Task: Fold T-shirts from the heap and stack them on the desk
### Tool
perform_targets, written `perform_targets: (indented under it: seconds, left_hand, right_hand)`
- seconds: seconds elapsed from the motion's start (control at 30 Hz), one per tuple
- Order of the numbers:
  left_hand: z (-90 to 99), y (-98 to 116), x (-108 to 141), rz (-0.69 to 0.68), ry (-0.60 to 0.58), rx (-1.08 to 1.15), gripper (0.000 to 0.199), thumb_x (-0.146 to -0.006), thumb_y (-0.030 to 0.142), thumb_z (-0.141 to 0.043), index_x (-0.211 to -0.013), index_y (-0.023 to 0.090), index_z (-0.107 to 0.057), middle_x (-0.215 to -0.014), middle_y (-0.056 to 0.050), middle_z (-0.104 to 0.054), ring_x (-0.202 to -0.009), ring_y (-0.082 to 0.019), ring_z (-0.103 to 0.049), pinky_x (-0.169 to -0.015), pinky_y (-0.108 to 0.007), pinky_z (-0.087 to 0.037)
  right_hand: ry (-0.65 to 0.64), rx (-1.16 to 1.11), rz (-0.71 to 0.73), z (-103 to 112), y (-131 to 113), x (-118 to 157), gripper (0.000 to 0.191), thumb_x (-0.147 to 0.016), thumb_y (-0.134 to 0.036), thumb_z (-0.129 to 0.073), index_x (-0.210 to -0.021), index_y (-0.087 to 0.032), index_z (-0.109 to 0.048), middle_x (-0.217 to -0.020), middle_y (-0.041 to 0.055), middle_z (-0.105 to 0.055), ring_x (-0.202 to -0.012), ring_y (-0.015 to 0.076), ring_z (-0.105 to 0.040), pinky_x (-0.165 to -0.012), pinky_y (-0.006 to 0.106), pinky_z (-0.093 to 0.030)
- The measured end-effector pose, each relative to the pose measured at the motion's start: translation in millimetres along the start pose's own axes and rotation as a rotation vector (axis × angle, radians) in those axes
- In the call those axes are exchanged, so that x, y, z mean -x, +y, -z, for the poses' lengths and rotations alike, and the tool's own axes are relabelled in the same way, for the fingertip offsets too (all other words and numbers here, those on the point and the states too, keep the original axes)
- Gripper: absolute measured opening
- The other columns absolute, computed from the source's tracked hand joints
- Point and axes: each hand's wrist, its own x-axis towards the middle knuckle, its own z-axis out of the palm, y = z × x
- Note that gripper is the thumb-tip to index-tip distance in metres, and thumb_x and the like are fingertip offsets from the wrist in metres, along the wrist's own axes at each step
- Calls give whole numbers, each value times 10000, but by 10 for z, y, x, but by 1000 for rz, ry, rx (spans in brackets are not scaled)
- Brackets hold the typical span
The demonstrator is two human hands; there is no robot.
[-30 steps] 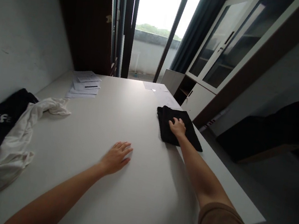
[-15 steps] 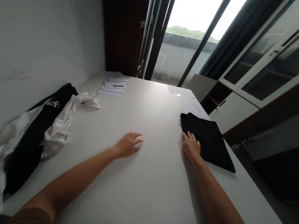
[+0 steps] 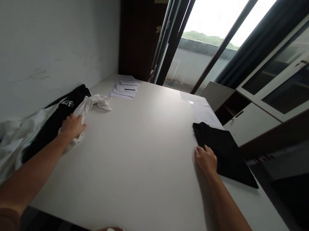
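Observation:
My left hand point(image 3: 73, 127) is on the crumpled white garment point(image 3: 98, 100) at the table's left side, its fingers curled into the cloth. Beneath and beside that lies a black garment point(image 3: 63, 111) with white lettering, mixed in the same heap. At the right, a folded black garment point(image 3: 225, 148) lies flat near the table's edge. My right hand point(image 3: 206, 159) rests at its near left edge, fingers slightly bent and apart, gripping nothing visible.
The white table point(image 3: 135, 159) stands against a wall on the left. Loose papers point(image 3: 125, 87) with a dark pen-like strip lie at the far left. More sheets point(image 3: 206, 114) are at the far right. Cabinets point(image 3: 255, 118) stand beyond the right edge.
My left hand has moved left from the middle of the table onto the white garment. My right hand stays by the folded black garment. The view has turned slightly left.

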Motion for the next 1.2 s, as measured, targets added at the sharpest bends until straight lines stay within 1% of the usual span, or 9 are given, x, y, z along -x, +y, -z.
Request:
perform_targets:
  seconds: [0.13,0.27,0.4,0.53,0.77,0.87,0.97,1.1,1.2]
  left_hand:
    - [50,-172,22,-70,-262,7,439,-891,270,-496,-1293,156,-628,-1159,-187,-707,-1013,-325,-661,-837,-377,-478]
    - [119,104,102,-292,-339,319,473,-848,220,-488,-1296,200,-641,-1015,-71,-741,-904,-231,-661,-798,-286,-466]
    - [178,718,328,-405,-506,678,429,-849,319,-490,-1195,185,-705,-686,13,-596,-614,-159,-527,-602,-238,-409]
    - [232,1543,739,-525,-701,844,439,-871,310,-467,-1194,167,-728,-540,53,-446,-484,-132,-421,-499,-225,-335]
    - [415,2622,1931,-1315,-728,888,366,-888,242,-566,-1200,260,-757,-1073,-24,-767,-885,-176,-685,-812,-259,-514]
    - [509,2645,1927,-1316,-881,821,304,-908,321,-591,-1140,245,-772,-938,-21,-758,-750,-164,-644,-687,-248,-486]
    - [503,2501,1470,-1092,-1106,784,385,-962,447,-507,-905,177,-776,-676,-13,-633,-572,-136,-512,-543,-246,-383]
    - [314,2338,861,-752,-744,834,345,-954,415,-486,-902,159,-712,-722,-11,-607,-632,-150,-524,-591,-254,-379]
    - [194,2414,855,-748,-394,739,203,-902,291,-551,-996,190,-699,-866,-31,-668,-804,-185,-602,-744,-279,-441]
  right_hand:
    - [174,-86,-12,87,-199,56,436,-1032,-352,-380,-1270,-214,-718,-1528,128,-530,-1445,277,-409,-1216,453,-258]
    - [240,-221,12,241,-283,-9,452,-1021,-352,-358,-1229,-205,-732,-1478,118,-575,-1404,282,-461,-1206,443,-312]
    - [184,-479,95,423,-636,-98,461,-1037,-380,-326,-1225,-246,-725,-1391,111,-634,-1256,277,-595,-1096,416,-457]
    - [95,-698,332,575,-1414,-55,364,-1038,-398,-436,-1201,-240,-720,-1326,92,-660,-1111,249,-675,-1032,381,-513]
    - [-80,-728,595,535,-2617,301,489,-987,-463,-610,-1456,-349,-539,-1549,56,-485,-1304,243,-577,-1110,383,-457]
    - [-136,-594,608,432,-2677,364,582,-920,-550,-683,-1448,-345,-548,-1531,75,-508,-1363,298,-518,-1162,437,-389]
    - [-107,-531,523,341,-2530,288,539,-956,-537,-632,-1438,-307,-562,-1506,96,-532,-1370,298,-501,-1164,430,-363]
    - [-70,-528,401,244,-2309,-26,419,-1010,-431,-558,-1395,-272,-597,-1429,100,-596,-1324,256,-528,-1136,369,-363]
    - [-51,-541,297,190,-2243,-311,313,-1018,-345,-527,-1289,-259,-658,-1314,85,-657,-1233,235,-573,-1078,329,-389]
